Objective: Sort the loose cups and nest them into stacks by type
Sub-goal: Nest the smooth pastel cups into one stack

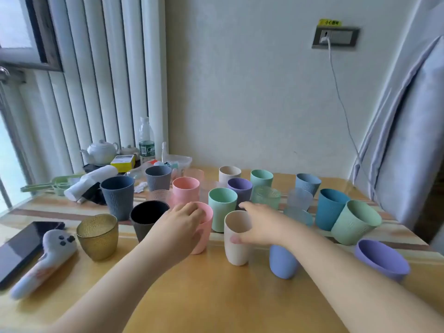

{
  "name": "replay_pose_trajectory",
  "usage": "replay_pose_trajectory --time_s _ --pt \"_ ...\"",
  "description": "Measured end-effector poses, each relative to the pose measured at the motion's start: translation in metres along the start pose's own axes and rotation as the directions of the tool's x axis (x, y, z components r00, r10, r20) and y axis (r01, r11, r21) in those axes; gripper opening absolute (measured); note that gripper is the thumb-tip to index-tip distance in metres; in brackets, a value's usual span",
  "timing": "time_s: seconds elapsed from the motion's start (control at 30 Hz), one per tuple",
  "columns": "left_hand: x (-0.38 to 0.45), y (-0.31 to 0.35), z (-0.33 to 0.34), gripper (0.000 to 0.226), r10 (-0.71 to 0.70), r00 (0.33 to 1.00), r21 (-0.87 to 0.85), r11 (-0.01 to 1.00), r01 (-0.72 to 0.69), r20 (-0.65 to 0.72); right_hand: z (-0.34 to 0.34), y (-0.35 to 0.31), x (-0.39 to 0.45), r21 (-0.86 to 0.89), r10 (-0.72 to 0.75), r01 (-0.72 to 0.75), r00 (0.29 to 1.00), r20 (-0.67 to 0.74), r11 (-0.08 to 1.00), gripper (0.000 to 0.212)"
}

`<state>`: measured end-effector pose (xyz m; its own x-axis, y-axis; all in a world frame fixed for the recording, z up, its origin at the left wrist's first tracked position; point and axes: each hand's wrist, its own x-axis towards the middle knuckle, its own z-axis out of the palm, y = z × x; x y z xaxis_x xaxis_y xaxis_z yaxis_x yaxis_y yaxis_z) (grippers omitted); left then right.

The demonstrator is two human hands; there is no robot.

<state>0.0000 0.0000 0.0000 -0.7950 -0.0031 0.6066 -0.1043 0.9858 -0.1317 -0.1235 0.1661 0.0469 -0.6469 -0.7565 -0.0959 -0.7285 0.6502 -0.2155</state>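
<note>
While the left hand (182, 219) curls its fingers over the rim of a smooth pink cup (204, 227) standing upright near the middle of the counter (216, 296), the right hand (259, 224) holds the cream cup (236, 239) just beside it, thumb pressed on the near wall and fingers lying across the far rim. A mint cup (222, 209) stands right behind these two, with a second pink cup (185, 191) and a purple cup (240, 188) further back. Under the right forearm sits a periwinkle cup (282, 263), and a lilac cup (382, 259) tilts near the right edge. A pale green ribbed cup (355, 222) leans against a teal ribbed cup (330, 209). To the left stand a black cup (146, 219), a tall slate ribbed cup (118, 197) and an amber glass cup (98, 235). At the far left lie a dark phone (21, 248) and a plush toy (48, 258); a white teapot (101, 151) and a water bottle (146, 140) stand by the wall.
</note>
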Motion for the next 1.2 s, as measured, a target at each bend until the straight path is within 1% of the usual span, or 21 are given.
replay_pose_trajectory --time_s 0.1,0.13,0.17,0.23,0.3,0.37,0.47,0.53,0.6,0.7,0.8,0.93,1.07,1.2 --pt "0.004 -0.005 0.017 0.032 -0.014 0.999 -0.061 0.998 0.017 0.049 0.000 0.007 0.006 0.050 0.010 -0.011 1.000 0.016 0.999 0.085" --pt "0.004 -0.007 0.022 0.029 -0.020 0.997 -0.052 0.998 0.024 0.074 0.001 0.009 0.007 0.051 0.012 -0.013 1.000 0.017 0.999 0.085" --pt "0.004 -0.008 0.027 0.028 -0.007 0.996 -0.048 0.999 0.011 0.092 0.003 0.010 0.009 0.062 0.008 -0.009 1.000 0.018 0.998 0.085" --pt "0.004 -0.008 0.033 0.032 0.000 0.996 -0.037 0.999 0.003 0.087 0.004 0.013 0.010 0.114 0.001 0.001 1.000 -0.022 0.994 0.081" --pt "0.003 -0.008 0.035 0.030 0.008 0.998 -0.062 0.998 -0.004 0.067 -0.003 0.016 0.010 0.217 0.010 0.013 0.994 -0.105 0.976 0.076" --pt "0.003 -0.010 0.035 0.020 0.013 0.999 -0.073 0.997 -0.011 0.038 -0.018 0.020 0.009 0.323 0.020 0.048 0.979 -0.202 0.945 0.073" --pt "0.003 -0.013 0.034 0.010 0.018 1.000 -0.092 0.996 -0.016 0.020 -0.045 0.021 0.013 0.400 0.048 0.134 0.910 -0.413 0.907 0.074" --pt "0.003 -0.014 0.033 0.011 0.016 1.000 -0.123 0.992 -0.015 0.011 -0.057 0.017 0.021 0.425 0.071 0.176 0.861 -0.503 0.888 0.077" --pt "0.002 -0.012 0.028 0.019 0.005 1.000 -0.137 0.991 -0.002 0.023 -0.062 0.009 0.033 0.429 0.073 0.194 0.843 -0.532 0.882 0.081" --pt "0.001 -0.009 0.021 0.029 -0.015 0.999 -0.149 0.989 0.020 0.039 -0.057 -0.003 0.054 0.380 0.061 0.152 0.868 -0.493 0.912 0.085" --pt "-0.002 -0.011 0.017 0.033 -0.041 0.998 -0.190 0.981 0.048 0.044 -0.042 -0.010 0.073 0.344 0.048 0.098 0.918 -0.394 0.934 0.086" --pt "-0.004 -0.016 0.012 0.029 -0.097 0.993 -0.214 0.971 0.110 0.072 -0.019 -0.014 0.090 0.320 0.056 0.041 0.956 -0.287 0.946 0.086" --pt "-0.006 -0.016 0.013 0.025 -0.115 0.989 -0.235 0.963 0.133 0.088 -0.011 -0.015 0.095 0.292 0.060 0.025 0.958 -0.281 0.956 0.089" --pt "-0.009 -0.015 0.018 0.016 -0.111 0.991 -0.266 0.956 0.125 0.069 -0.015 -0.013 0.095 0.290 0.045 0.021 0.975 -0.220 0.957 0.094"
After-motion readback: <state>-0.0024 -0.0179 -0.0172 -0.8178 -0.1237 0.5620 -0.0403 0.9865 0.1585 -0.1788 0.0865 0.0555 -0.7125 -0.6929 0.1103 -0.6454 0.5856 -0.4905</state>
